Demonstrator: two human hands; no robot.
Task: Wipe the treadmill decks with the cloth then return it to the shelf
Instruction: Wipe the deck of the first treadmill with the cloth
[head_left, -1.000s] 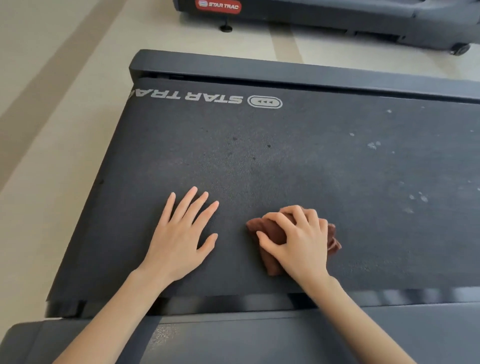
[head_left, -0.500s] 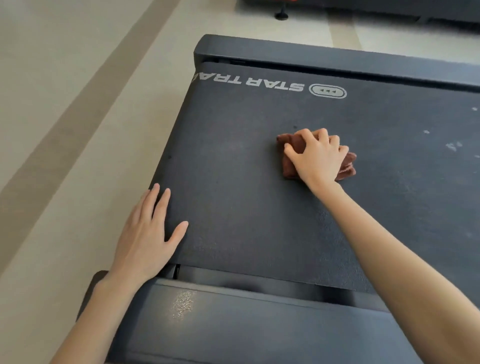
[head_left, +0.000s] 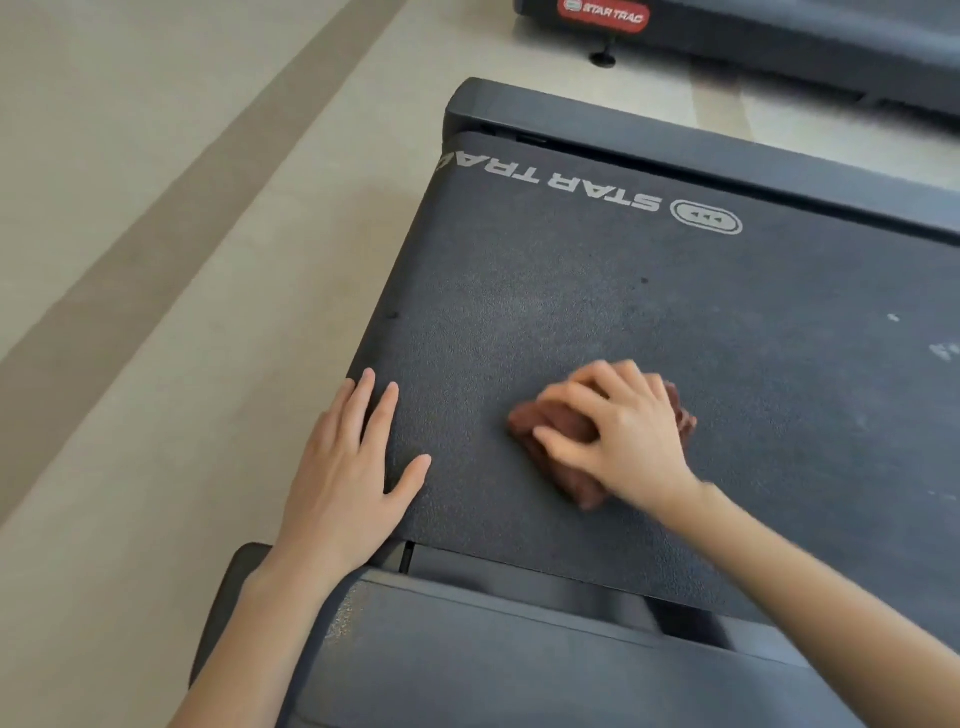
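Observation:
The dark treadmill deck (head_left: 649, 322) with white STAR TRAC lettering fills the middle of the view. A bunched brown cloth (head_left: 545, 431) lies on its near part. My right hand (head_left: 623, 436) grips the cloth with curled fingers and presses it onto the belt; most of the cloth is hidden under the hand. My left hand (head_left: 353, 467) rests flat at the deck's left edge, fingers straight and spread.
A grey side rail (head_left: 519, 649) runs along the near edge of the deck. Beige floor (head_left: 156, 312) with a darker stripe lies to the left. A second treadmill (head_left: 779, 36) with a red label stands at the back. Pale specks (head_left: 943, 351) mark the belt's right side.
My right hand has pulled the cloth back from the far part of the belt toward the near edge. My left hand stays at the deck's left edge.

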